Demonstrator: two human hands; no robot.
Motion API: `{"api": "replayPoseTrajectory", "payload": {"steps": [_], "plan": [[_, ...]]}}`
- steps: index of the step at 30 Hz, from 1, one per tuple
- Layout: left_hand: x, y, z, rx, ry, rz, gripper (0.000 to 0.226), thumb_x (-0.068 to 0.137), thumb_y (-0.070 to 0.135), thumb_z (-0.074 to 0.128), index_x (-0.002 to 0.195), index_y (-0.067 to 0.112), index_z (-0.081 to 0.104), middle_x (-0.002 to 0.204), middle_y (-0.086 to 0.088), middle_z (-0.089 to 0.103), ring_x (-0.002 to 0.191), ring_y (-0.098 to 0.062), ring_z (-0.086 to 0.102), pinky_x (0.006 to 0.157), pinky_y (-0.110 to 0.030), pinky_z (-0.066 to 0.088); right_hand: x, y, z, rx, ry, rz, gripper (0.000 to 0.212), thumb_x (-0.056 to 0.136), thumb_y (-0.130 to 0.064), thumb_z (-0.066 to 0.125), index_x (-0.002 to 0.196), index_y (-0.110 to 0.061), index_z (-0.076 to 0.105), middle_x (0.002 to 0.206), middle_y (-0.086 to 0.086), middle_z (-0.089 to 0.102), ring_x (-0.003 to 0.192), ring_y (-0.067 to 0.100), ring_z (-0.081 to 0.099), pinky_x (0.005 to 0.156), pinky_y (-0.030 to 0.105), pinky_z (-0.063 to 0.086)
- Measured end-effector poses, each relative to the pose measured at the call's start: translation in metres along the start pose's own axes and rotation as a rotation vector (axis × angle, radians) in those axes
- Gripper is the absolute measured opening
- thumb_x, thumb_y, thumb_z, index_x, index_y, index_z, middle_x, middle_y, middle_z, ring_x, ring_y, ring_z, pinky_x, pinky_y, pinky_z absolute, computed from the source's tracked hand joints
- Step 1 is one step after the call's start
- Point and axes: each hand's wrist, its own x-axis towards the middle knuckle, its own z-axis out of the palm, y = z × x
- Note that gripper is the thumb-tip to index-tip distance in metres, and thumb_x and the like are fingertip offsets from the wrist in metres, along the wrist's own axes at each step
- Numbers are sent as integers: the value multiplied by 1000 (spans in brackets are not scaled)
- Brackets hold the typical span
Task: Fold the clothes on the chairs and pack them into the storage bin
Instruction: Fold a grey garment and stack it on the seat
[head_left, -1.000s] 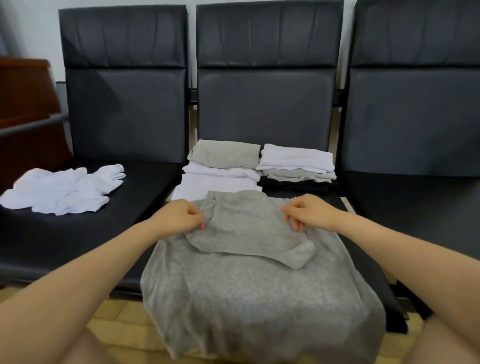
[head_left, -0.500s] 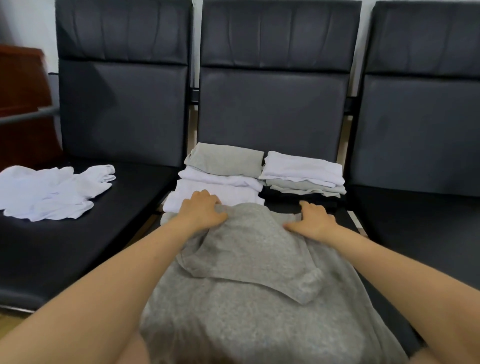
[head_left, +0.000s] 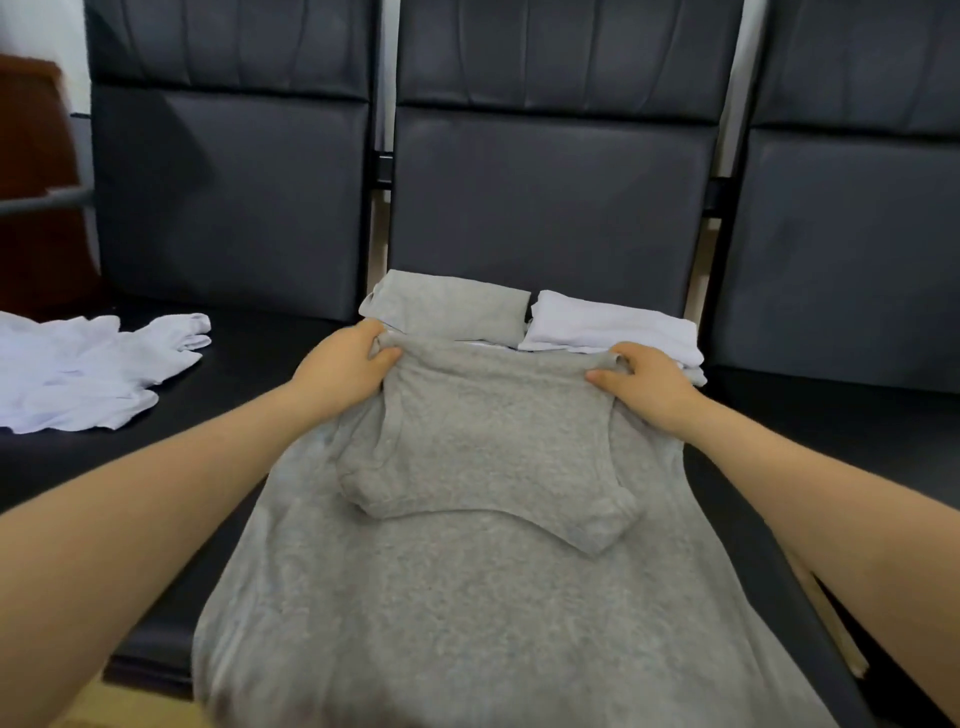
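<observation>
A grey shirt (head_left: 467, 571) lies spread over the middle chair seat, its lower part hanging off the front edge and its sleeves folded in on top. My left hand (head_left: 345, 364) pinches its far left corner and my right hand (head_left: 641, 382) pinches its far right corner. Behind it, two stacks of folded clothes rest against the backrest: one topped by a grey piece (head_left: 447, 309), the other by a white piece (head_left: 608, 325). The shirt's far edge covers the front of both stacks. No storage bin is in view.
A crumpled white garment (head_left: 88, 369) lies on the left chair seat (head_left: 249, 364). The right chair seat (head_left: 841, 415) holds nothing. Three dark backrests stand behind. A brown wooden piece of furniture (head_left: 36, 171) is at the far left.
Both hands have carried the shirt's top edge away from me, up to the folded stacks. The view has moved closer and lower over the seat.
</observation>
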Motion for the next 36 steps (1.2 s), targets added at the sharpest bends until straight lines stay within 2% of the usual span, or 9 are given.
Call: {"api": "replayPoseTrajectory", "payload": {"steps": [5, 9, 13, 16, 20, 24, 29, 33, 36], "plan": [[37, 4, -5, 155, 29, 34, 29, 99, 33, 45, 107, 5, 50, 98, -11, 59, 81, -24, 53, 66, -37, 43, 40, -10, -1, -134, 53, -17, 35, 90, -32, 62, 86, 3, 55, 86, 18, 60, 82, 32, 56, 69, 37, 40], [63, 9, 9, 231, 63, 17, 27, 100, 33, 42, 110, 9, 49, 96, -9, 57, 80, -24, 51, 64, -36, 42, 64, -11, 9, -262, 99, 45, 33, 93, -33, 57, 109, -5, 58, 108, 11, 62, 101, 30, 56, 77, 36, 40], [76, 1, 36, 320, 22, -31, 22, 99, 35, 42, 101, 13, 47, 101, -10, 59, 94, -31, 56, 64, -36, 39, 71, 3, 24, -427, 50, 81, 29, 94, -37, 54, 105, -10, 55, 112, 10, 62, 102, 29, 56, 75, 34, 41], [70, -2, 52, 346, -6, -94, 34, 96, 39, 49, 112, 9, 49, 112, -14, 59, 98, -31, 53, 71, -38, 42, 62, 12, 33, -419, -4, 122, 36, 91, -40, 56, 111, -11, 50, 107, 10, 63, 99, 29, 56, 82, 41, 48], [47, 12, 51, 339, 126, -99, 52, 91, 46, 54, 128, 12, 45, 132, -11, 44, 124, -30, 38, 98, -42, 36, 42, 7, 30, -479, 96, 72, 43, 90, -43, 57, 120, -14, 50, 115, 10, 56, 111, 29, 47, 87, 43, 44], [19, 34, 29, 218, 152, -39, 54, 91, 46, 55, 134, 17, 43, 138, -8, 39, 132, -28, 31, 102, -41, 33, 7, -14, 15, -370, 131, -26, 37, 91, -36, 56, 121, -14, 53, 112, 9, 56, 110, 27, 47, 84, 41, 46], [-44, 66, 10, 31, 85, 102, 40, 90, 41, 58, 122, 18, 54, 118, -2, 49, 109, -17, 48, 84, -29, 38, -59, -43, 7, -244, 36, -150, 21, 89, -35, 60, 104, -19, 61, 90, 0, 61, 89, 17, 55, 78, 37, 48], [-106, 80, 12, -91, -72, 181, 24, 88, 41, 60, 106, 26, 59, 91, 7, 50, 83, -9, 50, 80, -30, 44, -117, -58, 9, -213, -219, -167, 14, 87, -40, 63, 87, -26, 62, 75, -10, 58, 73, 10, 54, 68, 27, 43], [-157, 82, 9, -80, -251, 274, 26, 85, 48, 62, 101, 28, 60, 87, 9, 50, 72, -1, 46, 71, -23, 38, -151, -68, 3, -174, -398, -173, 20, 82, -50, 66, 79, -30, 62, 67, -10, 58, 63, 3, 52, 63, 22, 42]]}}
